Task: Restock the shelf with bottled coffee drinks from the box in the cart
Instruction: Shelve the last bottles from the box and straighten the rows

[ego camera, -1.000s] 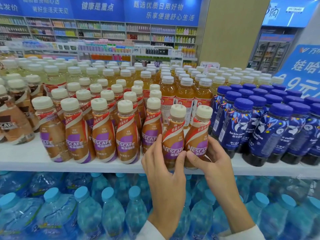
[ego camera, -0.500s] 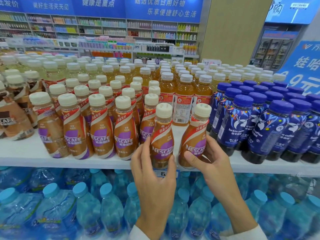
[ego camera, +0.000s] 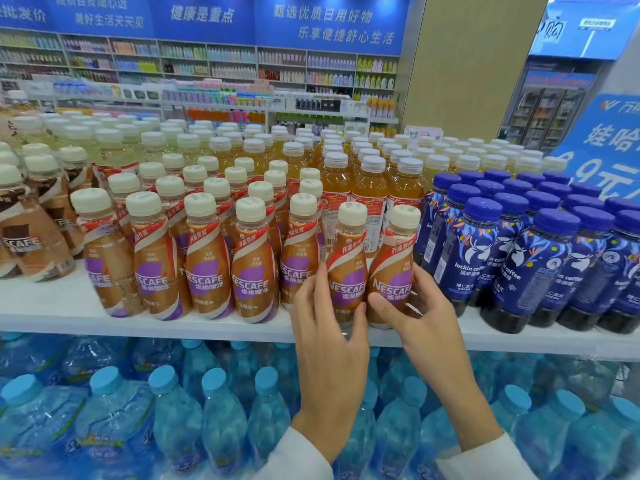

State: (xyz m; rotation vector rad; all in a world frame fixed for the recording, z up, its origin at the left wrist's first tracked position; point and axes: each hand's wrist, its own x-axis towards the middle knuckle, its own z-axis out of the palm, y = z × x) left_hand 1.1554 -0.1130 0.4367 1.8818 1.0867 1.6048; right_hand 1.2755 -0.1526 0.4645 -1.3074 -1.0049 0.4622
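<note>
Two brown Nescafe coffee bottles with cream caps stand side by side at the front edge of the white shelf (ego camera: pixel 52 303). My left hand (ego camera: pixel 329 327) wraps the lower part of the left bottle (ego camera: pixel 349 265). My right hand (ego camera: pixel 419 313) grips the right bottle (ego camera: pixel 393 271) from its right side, thumb across the front. To their left stands a row of several matching Nescafe bottles (ego camera: pixel 207 265), labels facing me. The box and the cart are out of view.
Dark blue luckin coffee bottles (ego camera: pixel 540 271) crowd the shelf just right of my right hand. Orange tea bottles (ego camera: pixel 369 188) stand behind. Blue water bottles (ego camera: pixel 173 417) fill the level below. Darker Nescafe bottles (ego camera: pixel 27 230) lean at the far left.
Both hands have slid the two bottles back to the right and set them close together, next to the blue bottles; the view has shifted slightly.
</note>
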